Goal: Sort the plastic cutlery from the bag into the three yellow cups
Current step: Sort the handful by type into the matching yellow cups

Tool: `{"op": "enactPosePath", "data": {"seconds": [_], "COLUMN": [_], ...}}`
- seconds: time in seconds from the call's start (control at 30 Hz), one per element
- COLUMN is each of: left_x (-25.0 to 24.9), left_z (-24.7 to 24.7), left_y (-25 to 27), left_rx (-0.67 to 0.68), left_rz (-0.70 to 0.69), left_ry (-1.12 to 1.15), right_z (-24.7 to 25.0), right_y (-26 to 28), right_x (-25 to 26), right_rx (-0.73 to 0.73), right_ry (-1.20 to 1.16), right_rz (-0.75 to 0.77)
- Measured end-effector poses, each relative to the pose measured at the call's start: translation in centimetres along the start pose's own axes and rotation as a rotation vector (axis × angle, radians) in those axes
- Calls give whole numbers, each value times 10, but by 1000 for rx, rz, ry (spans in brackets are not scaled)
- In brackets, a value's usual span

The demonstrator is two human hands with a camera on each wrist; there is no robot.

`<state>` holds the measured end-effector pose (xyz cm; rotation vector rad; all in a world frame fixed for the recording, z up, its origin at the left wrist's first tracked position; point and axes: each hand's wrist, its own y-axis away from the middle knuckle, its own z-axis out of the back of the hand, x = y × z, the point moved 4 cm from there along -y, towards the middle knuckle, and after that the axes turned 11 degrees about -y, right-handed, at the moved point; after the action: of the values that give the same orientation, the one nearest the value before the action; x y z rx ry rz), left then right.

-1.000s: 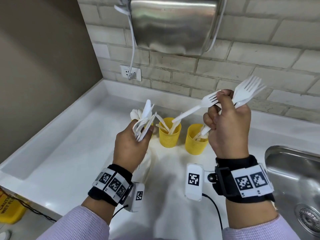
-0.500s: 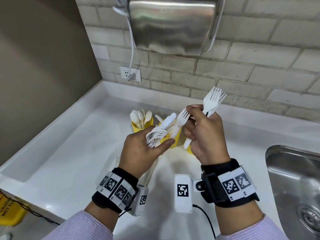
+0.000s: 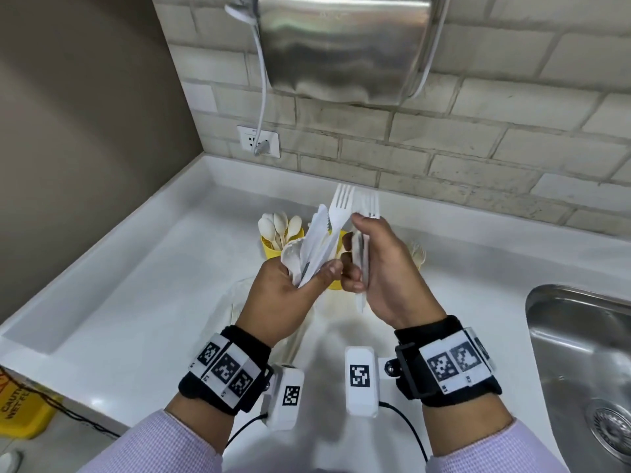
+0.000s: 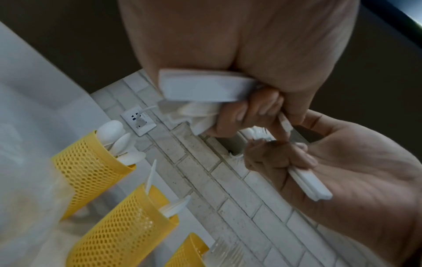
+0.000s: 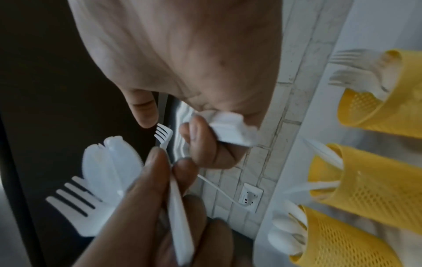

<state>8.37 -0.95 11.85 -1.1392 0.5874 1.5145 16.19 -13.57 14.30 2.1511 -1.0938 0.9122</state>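
The left hand (image 3: pixel 290 295) is raised above the white counter (image 3: pixel 136 302), back of the hand toward the head camera, fingers curled round a fanned bunch of white cutlery (image 3: pixel 314 247): knives, a spoon bowl and at least one fork stick up and lean right. Its thumb lies across the handles. In the left wrist view the handle ends poke out under the palm.

Just behind that bunch stand the three yellow cups. The left cup (image 3: pixel 269 249) holds spoons, bowls up. The middle cup (image 4: pixel 123 225) is mostly hidden by the hands in the head view; the wrist views show knives in it. The right cup (image 5: pixel 376 108) holds forks and is almost covered by the right hand from above.

The right hand (image 3: pixel 386 268) is close beside the left, knuckles nearly touching it, wrist upright. Its fingers are closed round a few forks (image 3: pixel 370 206), tines up, and thumb and forefinger meet the left hand's fingers at a handle; which hand has that piece I cannot tell.

A crumpled clear bag (image 3: pixel 239 302) lies on the counter under the left wrist. The counter ends at a raised lip by the brown wall on the left, a tiled wall behind, and the steel sink (image 3: pixel 580 336) cuts in on the right. Bare counter lies left of the cups and in front of the hands.
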Motion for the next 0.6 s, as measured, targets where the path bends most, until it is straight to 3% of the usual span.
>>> {"op": "enactPosePath", "data": {"seconds": [0.1,0.37,0.47,0.6], "left_x": [-5,-4,-1,-2], "left_z": [-1,-10,-12,-6], "left_y": [0,5,3,-1], "left_rx": [41,237,221,143], "left_rz": [-31,52,142,242], "left_ry": [73,86,226,334], "right_z": [-6,-9,-7,-3], "right_y": [2,4,3,4], "right_x": [-6,5,14,39], "right_rx": [35,-29,-92,-135], "right_ry": [78,235,132,-26], "right_rz": [-9,71,120,299]}}
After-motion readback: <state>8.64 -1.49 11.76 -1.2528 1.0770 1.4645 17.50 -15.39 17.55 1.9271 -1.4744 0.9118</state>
